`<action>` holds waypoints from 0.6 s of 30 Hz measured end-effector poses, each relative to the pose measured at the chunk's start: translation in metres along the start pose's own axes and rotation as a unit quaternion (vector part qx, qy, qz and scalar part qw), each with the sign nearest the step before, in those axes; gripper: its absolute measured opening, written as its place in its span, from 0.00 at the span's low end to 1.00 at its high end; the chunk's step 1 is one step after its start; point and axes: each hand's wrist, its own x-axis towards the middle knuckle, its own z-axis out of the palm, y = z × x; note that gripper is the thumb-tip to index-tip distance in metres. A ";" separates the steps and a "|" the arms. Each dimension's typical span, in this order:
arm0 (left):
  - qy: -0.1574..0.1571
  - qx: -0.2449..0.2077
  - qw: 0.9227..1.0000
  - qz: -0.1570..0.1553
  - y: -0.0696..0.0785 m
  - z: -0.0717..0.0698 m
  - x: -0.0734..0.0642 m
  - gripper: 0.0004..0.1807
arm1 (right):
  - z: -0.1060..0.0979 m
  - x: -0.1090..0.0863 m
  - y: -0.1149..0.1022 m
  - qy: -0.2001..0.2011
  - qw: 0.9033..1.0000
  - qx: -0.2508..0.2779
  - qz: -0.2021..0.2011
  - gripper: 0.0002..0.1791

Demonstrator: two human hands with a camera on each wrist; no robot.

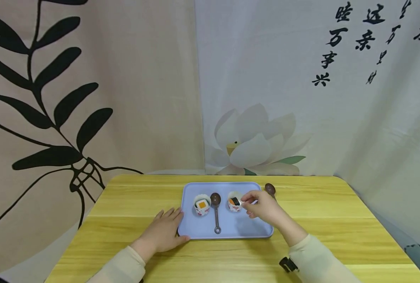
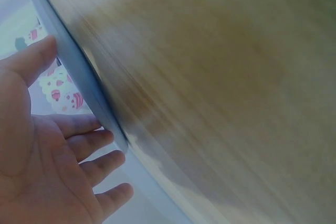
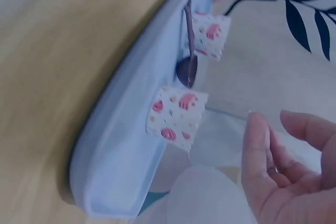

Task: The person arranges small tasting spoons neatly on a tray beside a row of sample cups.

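Note:
A light blue tray (image 1: 245,233) lies on the wooden table. My left hand (image 1: 164,231) rests against its left edge, fingers straight and spread; the left wrist view shows the fingertips at the rim. On the tray, a printed paper cup (image 1: 202,211) holds a white piece with an orange square (image 1: 202,204). A second paper cup (image 1: 234,206) holds an orange and black piece (image 1: 234,201). My right hand (image 1: 261,205) hovers beside this second cup, thumb and fingers bent but apart, and the right wrist view shows nothing between them (image 3: 289,166).
Between the two cups lies a brown spoon (image 1: 216,200) with a ring at its handle end. Another brown spoon (image 1: 270,189) sits on the table (image 1: 323,220) beyond the tray's right side, partly hidden by my right hand. A printed curtain (image 1: 153,98) hangs behind the table.

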 end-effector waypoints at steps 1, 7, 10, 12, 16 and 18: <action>-0.001 0.000 1.000 0.000 0.000 0.000 0.000 0.48 | -0.002 0.000 0.000 0.003 1.000 -0.001 0.002 0.11; -0.003 -0.001 1.000 0.000 0.000 0.000 0.000 0.48 | -0.012 0.001 0.004 0.015 1.000 0.005 0.018 0.10; -0.003 -0.003 1.000 0.001 0.000 0.000 0.000 0.48 | -0.016 0.002 0.007 0.028 0.999 0.002 0.026 0.10; -0.003 -0.004 1.000 0.001 0.001 0.000 0.000 0.48 | -0.019 0.003 0.009 0.037 0.999 -0.001 0.031 0.11; -0.002 -0.003 1.000 0.002 0.001 -0.001 -0.001 0.47 | -0.027 0.004 0.014 0.042 0.998 -0.006 0.041 0.12; -0.001 -0.004 1.000 0.003 0.001 -0.001 -0.001 0.47 | -0.031 0.006 0.017 0.045 0.998 -0.010 0.041 0.12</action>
